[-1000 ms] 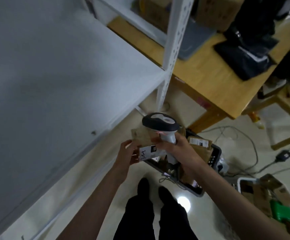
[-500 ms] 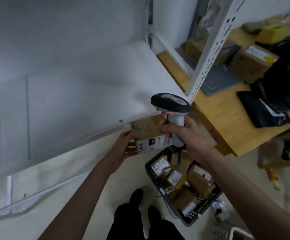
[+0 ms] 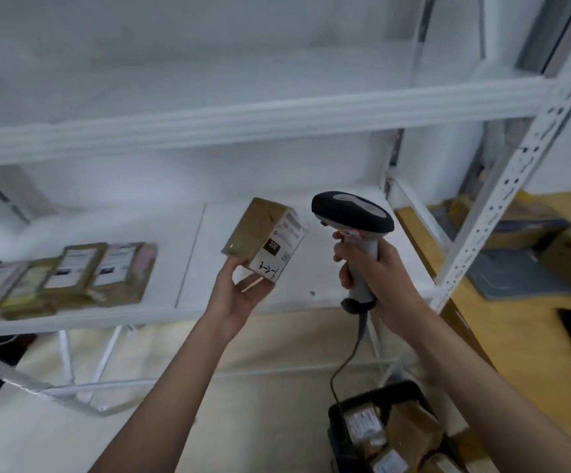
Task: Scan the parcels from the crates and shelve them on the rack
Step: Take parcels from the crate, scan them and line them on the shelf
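White rack (image 3: 243,121); wooden table (image 3: 530,336)

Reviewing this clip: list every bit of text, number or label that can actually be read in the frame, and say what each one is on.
"220": white digits on a black patch of the white label on the small brown cardboard parcel held in the left hand.
Handwritten marks below it on the same label: seen upside down, not surely readable.
Fine print on that label: blurred.
Labels on the flat brown parcels on the white shelf and those in the black crate: too blurred.
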Demonstrator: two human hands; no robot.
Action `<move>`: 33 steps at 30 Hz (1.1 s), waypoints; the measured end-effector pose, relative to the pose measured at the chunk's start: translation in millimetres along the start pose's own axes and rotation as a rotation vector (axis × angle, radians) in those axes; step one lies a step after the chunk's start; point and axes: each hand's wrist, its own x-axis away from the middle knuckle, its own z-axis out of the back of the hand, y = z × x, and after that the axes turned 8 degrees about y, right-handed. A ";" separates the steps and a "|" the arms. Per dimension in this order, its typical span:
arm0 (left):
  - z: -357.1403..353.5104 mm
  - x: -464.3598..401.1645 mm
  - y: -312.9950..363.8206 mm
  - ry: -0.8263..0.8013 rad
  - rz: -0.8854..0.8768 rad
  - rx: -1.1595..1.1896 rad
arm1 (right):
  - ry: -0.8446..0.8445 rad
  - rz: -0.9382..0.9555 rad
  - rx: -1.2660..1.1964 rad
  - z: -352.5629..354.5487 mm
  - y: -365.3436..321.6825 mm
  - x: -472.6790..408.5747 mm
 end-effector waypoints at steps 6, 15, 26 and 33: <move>1.0 8.5 30.6 0.001 -0.070 0.372 | -0.095 0.019 -0.016 -34.3 -7.4 2.1; 32.3 20.8 53.7 0.034 -0.149 0.581 | -0.248 0.005 0.018 -86.5 -3.9 5.8; 45.0 32.5 59.9 0.012 -0.262 0.574 | -0.374 -0.031 -0.050 -105.2 -5.3 9.5; 44.2 33.3 50.9 0.007 -0.227 0.583 | -0.390 -0.036 -0.021 -96.2 -7.2 4.9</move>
